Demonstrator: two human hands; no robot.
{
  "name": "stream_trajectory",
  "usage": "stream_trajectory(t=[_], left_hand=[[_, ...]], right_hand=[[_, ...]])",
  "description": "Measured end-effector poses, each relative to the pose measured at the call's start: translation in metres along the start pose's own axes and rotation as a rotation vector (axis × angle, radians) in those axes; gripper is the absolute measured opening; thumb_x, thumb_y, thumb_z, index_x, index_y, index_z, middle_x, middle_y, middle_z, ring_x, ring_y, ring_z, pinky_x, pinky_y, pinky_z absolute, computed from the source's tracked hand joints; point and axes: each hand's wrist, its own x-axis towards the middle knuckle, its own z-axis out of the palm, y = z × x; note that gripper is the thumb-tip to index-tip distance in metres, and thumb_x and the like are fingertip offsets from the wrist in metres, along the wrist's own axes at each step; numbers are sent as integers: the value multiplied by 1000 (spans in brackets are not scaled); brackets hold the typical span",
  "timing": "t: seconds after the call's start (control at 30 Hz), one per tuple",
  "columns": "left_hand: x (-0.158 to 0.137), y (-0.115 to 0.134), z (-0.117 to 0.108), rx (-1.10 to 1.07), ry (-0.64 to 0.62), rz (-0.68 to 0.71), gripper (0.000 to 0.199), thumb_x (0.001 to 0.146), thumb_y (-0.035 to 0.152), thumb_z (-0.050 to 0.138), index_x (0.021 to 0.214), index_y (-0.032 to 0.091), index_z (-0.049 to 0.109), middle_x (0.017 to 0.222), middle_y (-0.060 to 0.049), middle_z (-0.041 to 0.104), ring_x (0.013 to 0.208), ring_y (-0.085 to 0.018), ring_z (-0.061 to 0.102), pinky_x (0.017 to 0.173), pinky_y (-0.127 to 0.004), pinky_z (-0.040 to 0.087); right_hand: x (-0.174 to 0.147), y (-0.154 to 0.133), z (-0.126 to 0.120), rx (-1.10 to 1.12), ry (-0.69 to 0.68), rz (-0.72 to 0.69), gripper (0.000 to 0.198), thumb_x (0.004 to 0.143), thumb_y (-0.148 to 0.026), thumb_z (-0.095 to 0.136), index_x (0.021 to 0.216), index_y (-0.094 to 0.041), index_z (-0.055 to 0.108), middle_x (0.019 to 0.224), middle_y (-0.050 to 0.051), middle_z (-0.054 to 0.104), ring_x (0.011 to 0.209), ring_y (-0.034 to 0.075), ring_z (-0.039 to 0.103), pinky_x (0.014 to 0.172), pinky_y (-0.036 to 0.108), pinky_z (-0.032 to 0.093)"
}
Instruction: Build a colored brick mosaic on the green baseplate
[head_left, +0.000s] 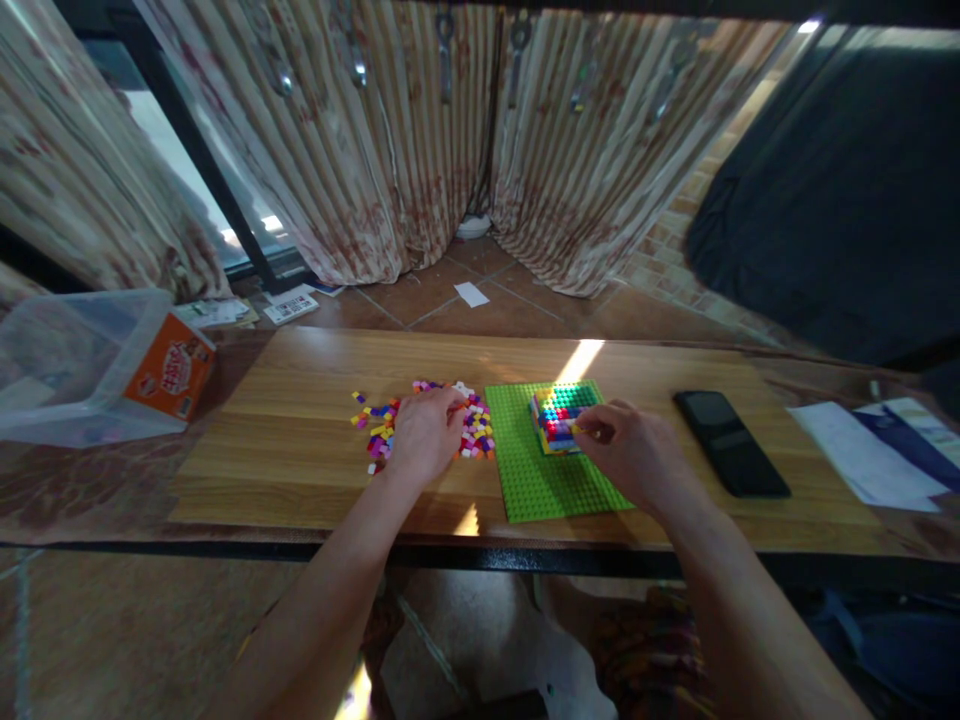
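Note:
On a green studded baseplate (pixel 517 480) stands a low, multicoloured block of toy bricks (pixel 556 425), built up in layers with green, red, blue and white showing on top. At its right side is my right hand (pixel 634 450), thumb and forefinger pinched round a small yellowish toy brick (pixel 577 428) against the built block. My left hand (pixel 427 435) reaches over a loose pile of small bricks (pixel 477 430) to the left of the baseplate. Its fingers are curled together among the bricks; whatever they hold is too small to make out.
A black phone (pixel 731 445) lies right of the baseplate, with papers (pixel 862 455) farther right. At the far left stands a clear plastic bin (pixel 82 370) with an orange label. The wooden board (pixel 300 390) ends near a dark front edge. Curtains (pixel 420 150) hang behind.

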Motion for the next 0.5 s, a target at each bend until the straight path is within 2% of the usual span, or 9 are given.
stream_trajectory(t=[0.17, 0.3, 0.5], left_hand=[[0, -1, 2, -108, 34, 8, 14, 85, 21, 53, 89, 19, 67, 86, -5, 71, 80, -19, 64, 77, -32, 48], [0, 0, 8, -276, 70, -16, 14, 83, 21, 58, 95, 20, 66, 90, -5, 72, 84, -18, 66, 78, -31, 51], [-7, 11, 14, -499, 21, 27, 14, 81, 19, 62, 94, 20, 64, 88, -3, 72, 82, -16, 68, 77, -30, 54]], right_hand=[[1, -2, 0, -4, -7, 15, 13, 76, -18, 59, 71, -20, 71, 71, 4, 64, 59, 13, 55, 58, 28, 37], [2, -3, 0, -30, -21, 8, 16, 76, -17, 56, 68, -19, 70, 71, 5, 64, 59, 14, 54, 57, 29, 37], [3, 2, -11, 103, -88, 1, 11, 75, -22, 63, 81, -18, 73, 74, 4, 68, 62, 15, 59, 60, 29, 43]])
